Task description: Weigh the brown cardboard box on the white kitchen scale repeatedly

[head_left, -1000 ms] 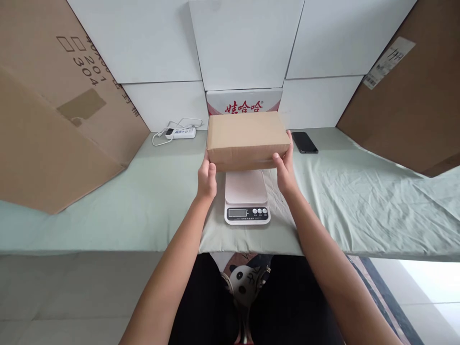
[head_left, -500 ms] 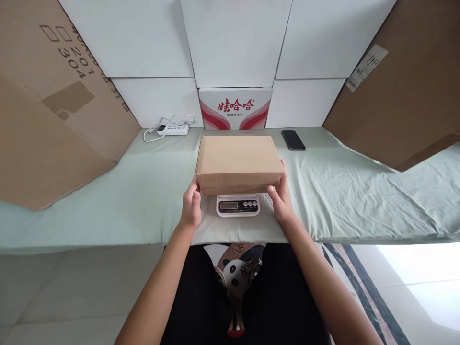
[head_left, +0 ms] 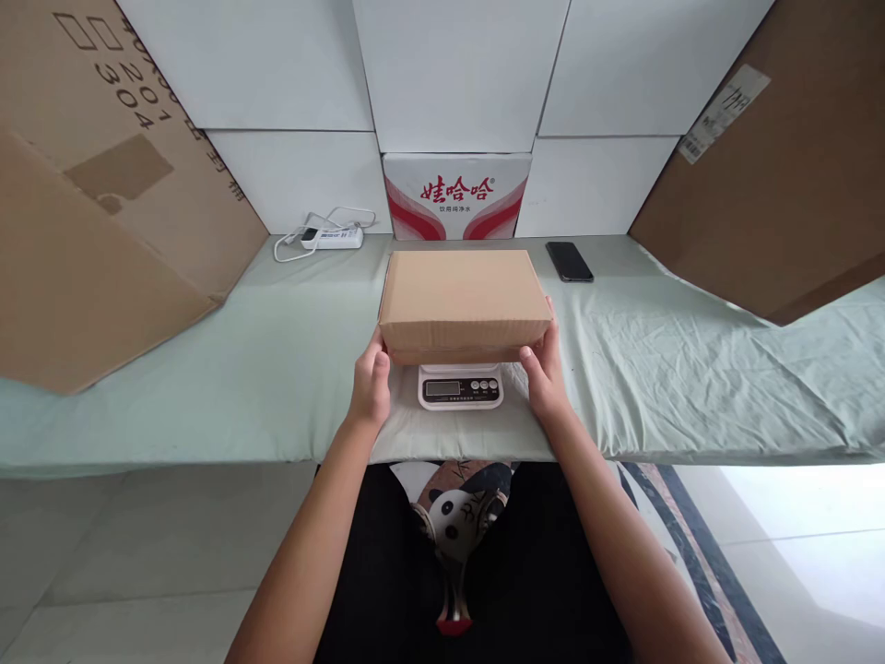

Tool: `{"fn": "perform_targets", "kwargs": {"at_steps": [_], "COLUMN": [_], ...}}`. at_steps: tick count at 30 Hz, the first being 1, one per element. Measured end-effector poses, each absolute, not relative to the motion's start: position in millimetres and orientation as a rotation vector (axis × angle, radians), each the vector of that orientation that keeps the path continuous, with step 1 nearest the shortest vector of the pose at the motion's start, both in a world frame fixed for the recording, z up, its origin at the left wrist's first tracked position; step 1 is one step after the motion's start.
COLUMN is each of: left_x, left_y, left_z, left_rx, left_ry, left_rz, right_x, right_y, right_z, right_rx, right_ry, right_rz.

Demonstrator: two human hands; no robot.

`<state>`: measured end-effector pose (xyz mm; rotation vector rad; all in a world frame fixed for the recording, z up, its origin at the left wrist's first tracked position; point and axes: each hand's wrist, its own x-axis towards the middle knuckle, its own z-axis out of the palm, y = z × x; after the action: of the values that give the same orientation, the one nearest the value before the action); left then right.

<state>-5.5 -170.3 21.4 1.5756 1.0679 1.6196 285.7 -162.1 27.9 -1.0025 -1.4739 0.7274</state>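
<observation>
A closed brown cardboard box [head_left: 466, 290] sits over a white digital kitchen scale [head_left: 461, 404]; whether it rests fully on the scale's platform, I cannot tell. My left hand [head_left: 371, 380] grips the box's left side near its front corner, thumb in front and the other fingers mostly hidden. On the opposite side, my right hand [head_left: 546, 373] holds the right front corner, thumb against the front face and fingers along the side. The scale's display and buttons show in front of the box, while its platform is almost wholly covered.
A black phone [head_left: 570, 262] lies right of the box, and a white power strip with a cable [head_left: 333, 239] lies back left. Large cardboard panels [head_left: 131, 231] flank the cloth-covered table [head_left: 290, 387]. A red and white carton [head_left: 456, 195] stands behind.
The view has shifted slightly, so everything appears a little higher. Both hands keep their hold on the box, which stays over the scale.
</observation>
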Motion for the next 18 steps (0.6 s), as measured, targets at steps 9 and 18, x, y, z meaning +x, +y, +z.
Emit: {"fn": "perform_targets", "kwargs": {"at_steps": [9,18], "left_x": [-5.6,-4.9], "left_y": [-171.1,-169.2], "left_z": [22.6,20.3], "left_rx": [1.558,1.477], "left_ry": [1.054,1.048], "left_rz": [1.643,1.666], "right_x": [285.3,286.4], "right_y": [-164.1,-165.1], "right_z": [27.1,32.5], "right_rx": [-0.997,-1.015], "right_ry": [-1.463,-1.345], "right_rz": [0.724,0.729]}}
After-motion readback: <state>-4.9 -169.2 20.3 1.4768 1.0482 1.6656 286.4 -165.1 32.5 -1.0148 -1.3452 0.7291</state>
